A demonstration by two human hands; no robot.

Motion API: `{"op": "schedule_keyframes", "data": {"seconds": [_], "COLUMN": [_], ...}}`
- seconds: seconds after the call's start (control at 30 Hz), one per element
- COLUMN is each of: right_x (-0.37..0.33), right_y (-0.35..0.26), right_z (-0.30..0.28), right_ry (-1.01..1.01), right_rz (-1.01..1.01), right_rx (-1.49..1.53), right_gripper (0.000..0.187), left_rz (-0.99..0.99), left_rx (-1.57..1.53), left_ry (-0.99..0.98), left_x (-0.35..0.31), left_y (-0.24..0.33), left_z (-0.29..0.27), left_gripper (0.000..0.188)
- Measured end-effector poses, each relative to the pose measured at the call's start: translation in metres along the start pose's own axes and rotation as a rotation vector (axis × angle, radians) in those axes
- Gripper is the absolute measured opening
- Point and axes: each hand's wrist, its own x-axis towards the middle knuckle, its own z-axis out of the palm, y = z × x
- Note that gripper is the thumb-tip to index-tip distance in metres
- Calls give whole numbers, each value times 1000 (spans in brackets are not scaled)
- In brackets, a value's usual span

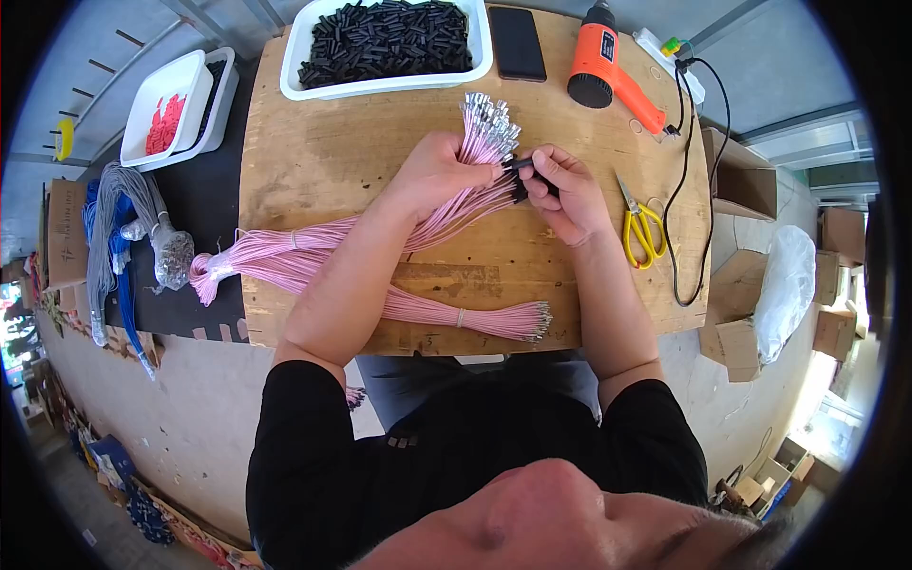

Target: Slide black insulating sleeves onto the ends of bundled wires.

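Observation:
A bundle of pink wires runs across the wooden table, its metal terminals fanned out at the far end. My left hand is closed round the bundle just below those terminals. Close by on the right, my right hand pinches a short black sleeve against the wires beside my left fingertips. More black pieces seem to sit under my right fingers, partly hidden. Nearer to me lies a second tied pink wire bundle, terminals pointing right.
A white tray of black sleeves stands at the far edge beside a phone. An orange heat gun, its black cord and yellow-handled scissors lie right. A tub with red pieces and grey wires are left.

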Motion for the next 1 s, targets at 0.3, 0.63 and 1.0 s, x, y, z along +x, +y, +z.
{"op": "schedule_keyframes", "data": {"seconds": [0.3, 0.63, 1.0], "right_x": [-3, -2, -6], "right_y": [1, -9, 8], "right_z": [3, 5, 18], "right_ry": [37, 123, 130], "right_rz": [-4, -168, -112], "right_rx": [-69, -92, -327], "right_gripper": [12, 13, 14], "left_rz": [-7, -1, 88], "left_rx": [-27, -76, 129], "left_ry": [-23, 50, 27], "left_x": [0, -3, 2], "left_y": [-1, 5, -6], "left_z": [1, 5, 2], "left_gripper": [20, 25, 29]}}
